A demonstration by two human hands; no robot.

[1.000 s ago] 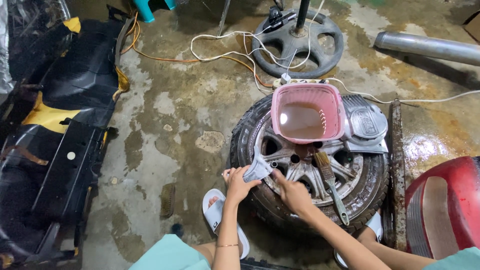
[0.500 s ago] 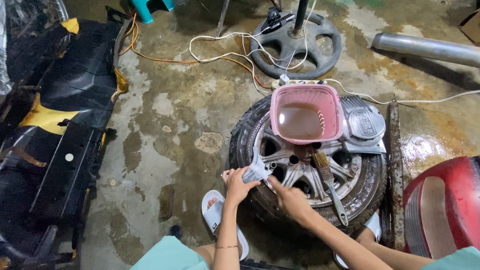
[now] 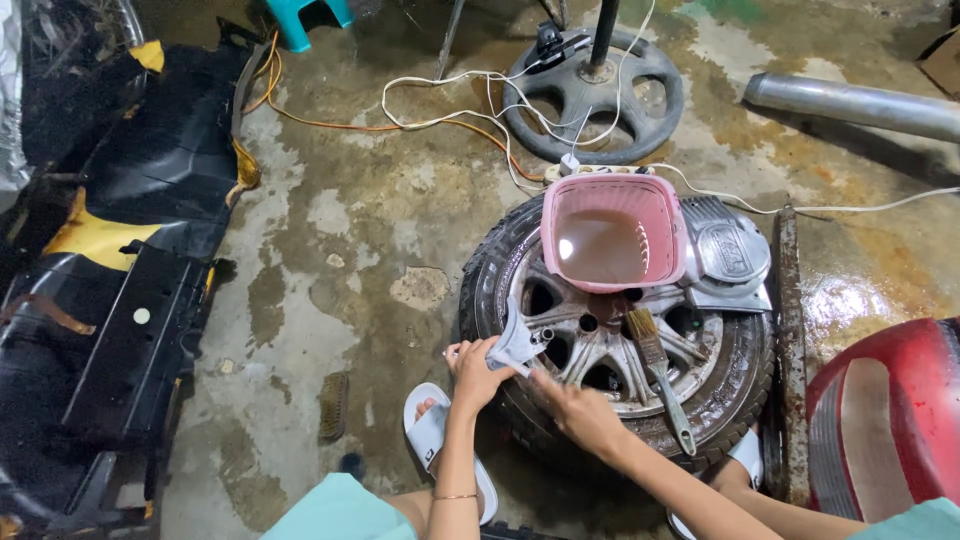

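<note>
The left hand (image 3: 476, 372) is closed around a small grey metal part (image 3: 518, 346) resting on the wheel rim (image 3: 600, 340), while the right hand (image 3: 578, 412), just beside it, touches the part's lower end with loosely curled fingers, gripping nothing I can make out.

packages: brown cardboard box corner (image 3: 943, 60), top right edge, well apart from the fingers, far up-right of them | labels: none readable as such | signs: none | screens: none
</note>
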